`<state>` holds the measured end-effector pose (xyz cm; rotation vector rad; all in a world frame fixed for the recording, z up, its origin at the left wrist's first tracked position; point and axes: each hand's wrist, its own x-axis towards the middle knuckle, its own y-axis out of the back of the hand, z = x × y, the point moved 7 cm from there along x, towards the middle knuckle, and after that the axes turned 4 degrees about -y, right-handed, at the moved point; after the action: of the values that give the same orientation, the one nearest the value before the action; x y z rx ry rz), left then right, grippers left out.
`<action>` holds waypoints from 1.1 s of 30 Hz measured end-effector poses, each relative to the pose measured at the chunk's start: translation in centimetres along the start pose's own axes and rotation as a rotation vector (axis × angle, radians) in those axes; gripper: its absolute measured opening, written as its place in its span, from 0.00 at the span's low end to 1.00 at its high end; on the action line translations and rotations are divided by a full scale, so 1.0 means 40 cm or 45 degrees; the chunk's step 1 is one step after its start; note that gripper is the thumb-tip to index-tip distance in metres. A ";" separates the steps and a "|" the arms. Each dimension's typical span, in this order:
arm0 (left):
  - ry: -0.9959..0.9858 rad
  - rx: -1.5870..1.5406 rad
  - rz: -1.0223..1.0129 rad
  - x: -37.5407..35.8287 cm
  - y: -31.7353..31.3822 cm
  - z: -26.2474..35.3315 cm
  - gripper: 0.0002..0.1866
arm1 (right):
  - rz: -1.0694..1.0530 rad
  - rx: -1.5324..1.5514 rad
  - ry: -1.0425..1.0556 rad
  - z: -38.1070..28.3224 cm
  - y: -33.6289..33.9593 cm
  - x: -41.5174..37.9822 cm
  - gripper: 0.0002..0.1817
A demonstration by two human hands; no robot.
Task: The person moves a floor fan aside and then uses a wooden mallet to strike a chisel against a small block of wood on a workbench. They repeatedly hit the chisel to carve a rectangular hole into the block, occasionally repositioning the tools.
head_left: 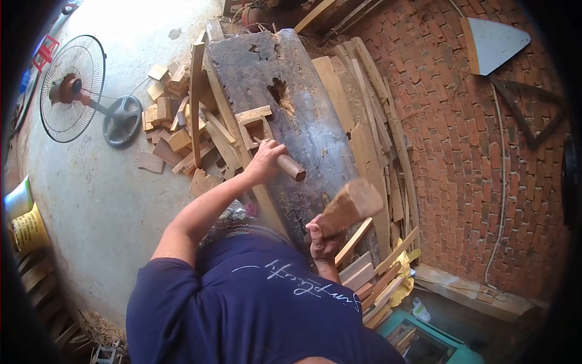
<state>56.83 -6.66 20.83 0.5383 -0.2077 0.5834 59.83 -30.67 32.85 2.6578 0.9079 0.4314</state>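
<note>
My left hand point(264, 162) is closed around a chisel; its thick reddish-brown wooden handle point(292, 168) sticks out to the right. The chisel's other end points at a small wooden frame point(243, 134) with a square opening, lying at the left edge of the worn bench point(309, 121). My right hand point(325, 246) grips a chunky wooden mallet point(353, 207), slightly blurred, raised over the near right part of the bench. The mallet's head is apart from the chisel handle. Most of the blade is hidden by my left hand.
Offcut blocks point(176, 141) are heaped on the floor left of the bench, near a standing fan point(73, 89). Long boards point(376, 127) lean between the bench and the brick wall point(454, 151). Wood strips point(379, 288) and a teal-framed box point(451, 343) are at the lower right.
</note>
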 end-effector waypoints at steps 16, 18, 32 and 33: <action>-0.050 0.173 -0.225 0.021 -0.067 -0.002 0.20 | -0.065 -0.170 -0.548 0.154 -0.061 0.023 0.18; -0.022 0.205 -0.243 0.030 -0.071 0.010 0.20 | -0.060 -0.103 -0.576 0.128 -0.038 0.022 0.20; 0.022 0.007 -0.112 0.039 -0.054 0.006 0.22 | -0.168 -0.325 -0.590 0.170 -0.028 0.016 0.24; 0.020 0.012 -0.107 0.048 -0.047 0.004 0.22 | -0.097 -0.226 -0.566 0.129 -0.029 0.033 0.23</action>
<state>59.47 -7.15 20.82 0.5486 -0.1665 0.5068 62.13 -29.91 27.97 2.4024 0.7842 -0.0943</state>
